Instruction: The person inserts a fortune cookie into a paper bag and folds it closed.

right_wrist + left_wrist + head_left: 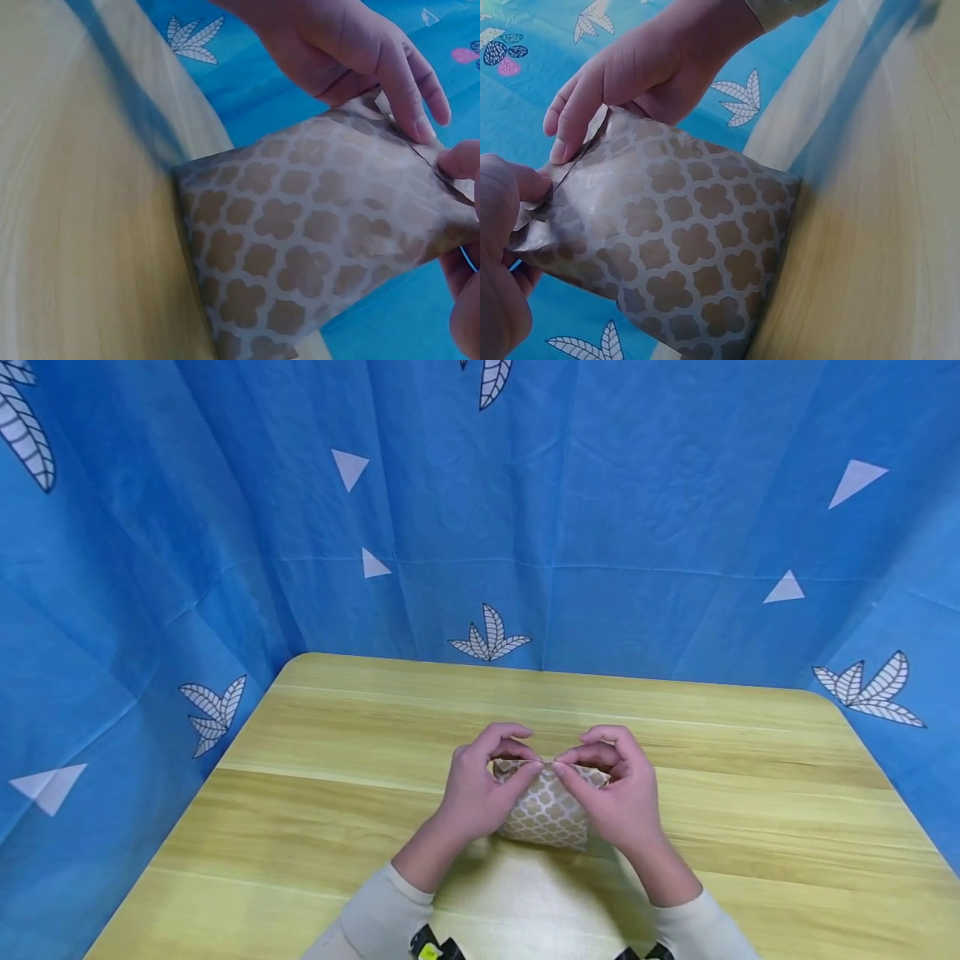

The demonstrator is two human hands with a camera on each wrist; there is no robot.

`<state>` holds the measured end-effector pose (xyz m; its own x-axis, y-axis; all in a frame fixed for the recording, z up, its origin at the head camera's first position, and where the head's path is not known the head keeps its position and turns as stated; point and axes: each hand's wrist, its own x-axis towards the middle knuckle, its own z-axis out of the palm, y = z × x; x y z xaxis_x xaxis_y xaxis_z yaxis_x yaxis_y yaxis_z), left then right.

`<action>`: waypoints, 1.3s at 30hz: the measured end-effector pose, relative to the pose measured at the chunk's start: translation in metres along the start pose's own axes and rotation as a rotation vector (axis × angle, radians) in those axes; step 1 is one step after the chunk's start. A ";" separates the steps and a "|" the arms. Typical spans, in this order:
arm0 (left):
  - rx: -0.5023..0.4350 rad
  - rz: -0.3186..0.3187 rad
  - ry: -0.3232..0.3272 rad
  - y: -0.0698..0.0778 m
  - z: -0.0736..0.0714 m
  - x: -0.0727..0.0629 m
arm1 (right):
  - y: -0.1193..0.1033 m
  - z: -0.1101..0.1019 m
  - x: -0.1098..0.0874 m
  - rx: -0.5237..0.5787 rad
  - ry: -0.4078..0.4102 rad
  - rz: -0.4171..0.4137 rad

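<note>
A brown paper bag with a white quatrefoil lattice print stands on the table, its bottom edge on the wood in both wrist views. My left hand pinches the bag's top edge left of the middle, thumb on the near side. Just to the right, my right hand pinches the same edge, with the two thumbs close together. Creases and a fold run along the gripped top of the bag, seen in the left wrist view. What the bag holds inside is hidden.
The wooden table has rounded far corners. Behind it and at both sides hangs a blue curtain printed with white leaves and triangles. Black straps or devices show near the cuffs at the bottom edge.
</note>
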<state>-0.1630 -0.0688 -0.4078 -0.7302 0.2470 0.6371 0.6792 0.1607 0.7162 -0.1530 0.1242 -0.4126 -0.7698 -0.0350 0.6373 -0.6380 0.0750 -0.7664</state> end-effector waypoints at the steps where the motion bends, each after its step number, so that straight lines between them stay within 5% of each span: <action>1: -0.002 0.002 -0.002 0.000 0.000 0.000 | -0.001 -0.001 0.000 0.001 -0.003 0.005; 16: 0.011 0.020 0.044 0.004 -0.010 -0.001 | -0.004 -0.035 -0.005 -0.009 0.038 0.040; 23: -0.022 0.030 0.028 0.001 -0.011 0.000 | -0.003 -0.030 -0.004 0.135 0.013 -0.021; 28: -0.020 0.035 0.020 0.001 -0.010 0.000 | -0.004 -0.019 -0.006 0.104 -0.036 0.040; 39: 0.142 0.073 -0.127 0.019 -0.011 0.011 | -0.006 -0.007 -0.003 0.107 -0.040 0.009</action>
<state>-0.1590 -0.0730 -0.3838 -0.6691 0.3801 0.6386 0.7406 0.2687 0.6159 -0.1465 0.1305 -0.4092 -0.7744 -0.0751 0.6282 -0.6278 -0.0312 -0.7777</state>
